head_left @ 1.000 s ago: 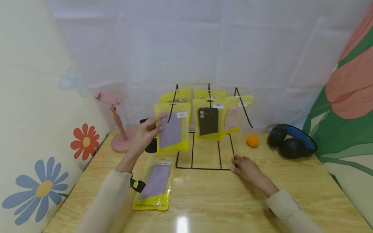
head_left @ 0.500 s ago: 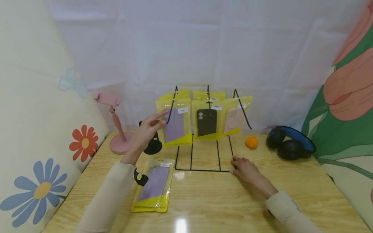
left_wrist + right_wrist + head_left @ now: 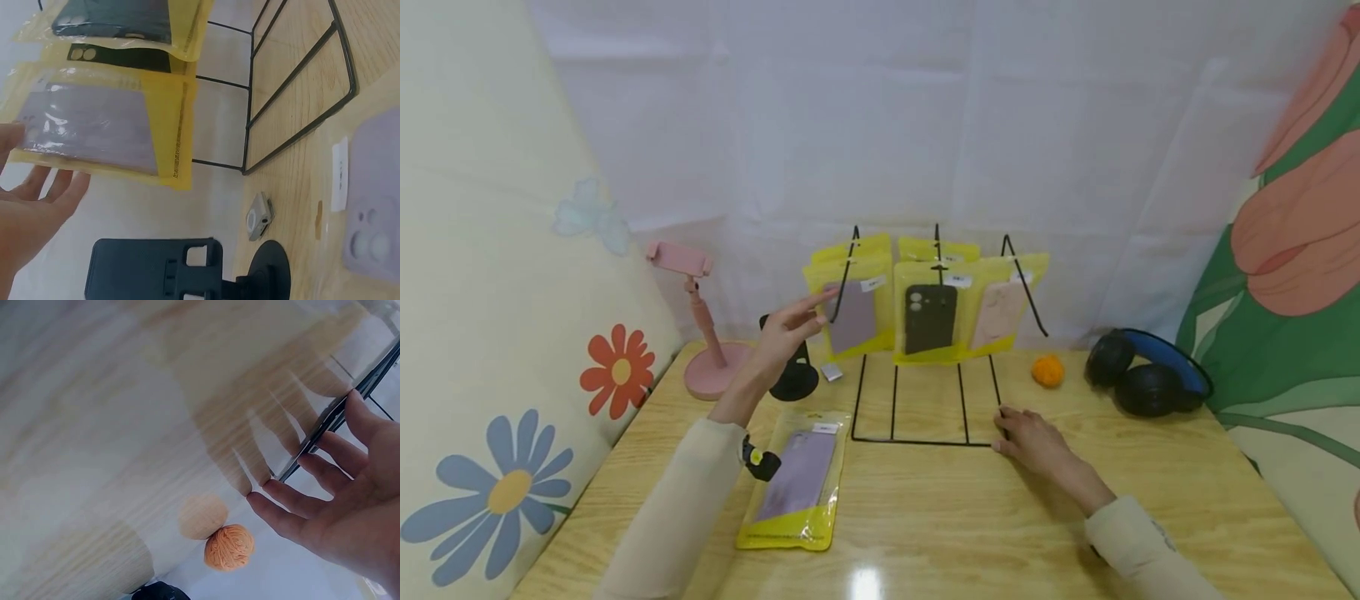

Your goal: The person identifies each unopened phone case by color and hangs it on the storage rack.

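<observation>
A black wire display rack (image 3: pixel 910 441) stands on the table, bagged phone cases hanging from its hooks. My left hand (image 3: pixel 782 337) reaches to the left hook, its extended index finger at the front of a bagged purple phone case (image 3: pixel 853 317). In the left wrist view, several fingertips (image 3: pixel 78 187) lie along that bag's edge. On the middle hook hangs a bagged black phone case (image 3: pixel 930 319), and a bagged pink phone case (image 3: pixel 1000 315) is on the right. My right hand (image 3: pixel 1037 442) holds the rack's right base rail between thumb and fingers.
Another bagged purple phone case (image 3: pixel 797 471) lies flat below my left hand. A pink phone stand (image 3: pixel 703 325), a black phone stand (image 3: pixel 795 381) and a small silver device (image 3: pixel 831 372) stand left. An orange yarn ball (image 3: pixel 1048 371) and black headphones (image 3: pixel 1150 387) sit right.
The front bagged purple phone case has slid back along the left hook, uncovering the small silver device. My left hand has followed slightly right, its fingers at the bag; the right hand stays put.
</observation>
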Motion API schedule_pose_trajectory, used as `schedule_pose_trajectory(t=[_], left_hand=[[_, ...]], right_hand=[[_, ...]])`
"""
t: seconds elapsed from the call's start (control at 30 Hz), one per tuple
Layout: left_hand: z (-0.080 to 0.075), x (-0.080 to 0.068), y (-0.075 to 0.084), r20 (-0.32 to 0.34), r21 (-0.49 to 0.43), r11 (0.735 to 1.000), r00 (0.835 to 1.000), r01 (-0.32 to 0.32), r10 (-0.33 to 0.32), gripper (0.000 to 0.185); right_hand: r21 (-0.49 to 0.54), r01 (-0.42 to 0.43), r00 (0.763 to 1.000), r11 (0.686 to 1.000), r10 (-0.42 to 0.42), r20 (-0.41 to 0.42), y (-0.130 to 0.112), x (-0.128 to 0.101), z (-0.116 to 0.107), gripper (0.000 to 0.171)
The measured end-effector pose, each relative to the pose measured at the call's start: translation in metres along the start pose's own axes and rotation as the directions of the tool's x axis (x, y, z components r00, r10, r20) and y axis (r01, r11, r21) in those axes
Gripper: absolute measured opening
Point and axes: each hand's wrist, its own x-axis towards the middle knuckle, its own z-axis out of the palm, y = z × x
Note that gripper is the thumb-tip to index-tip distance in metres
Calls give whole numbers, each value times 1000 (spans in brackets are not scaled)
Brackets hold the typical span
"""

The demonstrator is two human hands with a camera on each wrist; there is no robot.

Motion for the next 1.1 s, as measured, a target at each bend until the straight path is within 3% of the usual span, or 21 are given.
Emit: schedule_pose_trajectory(t=[0.1,0.2,0.27,0.43,0.57,0.67,0.8,0.93,1.1], left_hand=[[-7,-8,-11,-24,37,999,1000,4,-3,42],[-14,-23,-17,-73,134,990,997,42,-32,41],[-14,-35,-19,-113,232,971,993,61,-35,38],[-6,-70,-34,-134,496,864,991,88,-23,32],[6,-96,-48,-115,603,786,990,134,-80,35],[14,-110,-55,-137,654,730,980,201,-146,37],[23,-122,-61,-191,715,632,953,299,-235,42],[31,-129,-63,-190,762,542,922,356,-339,56],[45,-132,-61,-167,800,487,910,350,-380,72]], right_hand=[[6,1,1000,1000,-1,4,-1,0,0,41],[3,-6,1000,1000,6,10,-1,1,0,41],[1,-17,1000,1000,17,10,-1,1,-1,41],[-9,-15,1000,1000,15,3,1,2,-3,41],[-7,-20,1000,1000,20,3,1,2,-6,42],[-6,-33,999,999,34,10,2,3,-5,42],[-2,-43,999,999,43,23,1,2,-1,43],[2,-53,998,999,53,38,0,1,1,43],[6,-57,998,998,57,31,0,1,1,42]])
